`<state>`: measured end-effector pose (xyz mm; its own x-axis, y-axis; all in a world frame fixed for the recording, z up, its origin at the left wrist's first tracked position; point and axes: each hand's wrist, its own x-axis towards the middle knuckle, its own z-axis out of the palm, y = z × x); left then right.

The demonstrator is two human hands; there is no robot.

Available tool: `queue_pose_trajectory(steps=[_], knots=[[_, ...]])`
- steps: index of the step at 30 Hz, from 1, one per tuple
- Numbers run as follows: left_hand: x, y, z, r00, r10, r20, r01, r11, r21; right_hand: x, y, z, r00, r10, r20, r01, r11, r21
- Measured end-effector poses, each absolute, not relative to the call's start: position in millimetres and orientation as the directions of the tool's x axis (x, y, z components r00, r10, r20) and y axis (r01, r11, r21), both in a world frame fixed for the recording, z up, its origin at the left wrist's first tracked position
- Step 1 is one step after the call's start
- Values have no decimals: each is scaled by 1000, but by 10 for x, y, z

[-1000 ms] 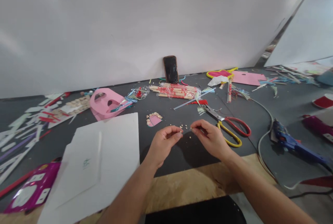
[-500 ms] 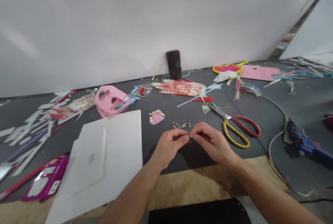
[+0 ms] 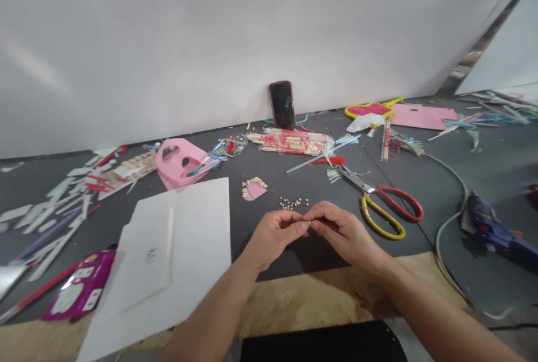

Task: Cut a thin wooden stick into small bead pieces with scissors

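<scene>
My left hand (image 3: 275, 234) and my right hand (image 3: 342, 232) meet fingertip to fingertip just above the dark table mat (image 3: 302, 182). Both are closed in a pinch on something tiny between them, too small to name. A small cluster of pale beads (image 3: 293, 203) lies on the mat just beyond my fingers. A small pink cut-out edged with beads (image 3: 253, 189) sits a little further back and to the left.
Red-and-yellow scissors (image 3: 384, 210) lie right of my hands. A blue glue gun (image 3: 490, 228) with its cable is at the far right. White paper sheets (image 3: 168, 250) lie left. A phone (image 3: 281, 104) leans on the white board; a packet of sticks (image 3: 290, 142) lies before it.
My two hands have come together, from a gap a second ago to fingertips touching now. The view has shifted slightly to the left.
</scene>
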<state>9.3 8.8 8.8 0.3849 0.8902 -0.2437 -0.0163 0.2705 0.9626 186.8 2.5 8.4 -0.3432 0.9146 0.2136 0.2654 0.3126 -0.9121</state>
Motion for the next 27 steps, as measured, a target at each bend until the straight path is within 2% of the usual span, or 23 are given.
queue_pose_trajectory(steps=[13,20,27], knots=[[61,92,57,408,875,-260,-4,286,958,1869,28,43,-299,930,213,290,302,-908],[100,90,90,366,898,-243,-9,265,964,1865,29,58,-314,918,242,303,338,-891],[89,90,88,362,896,-258,37,263,964,1890,16,-7,-252,936,244,360,325,-875]])
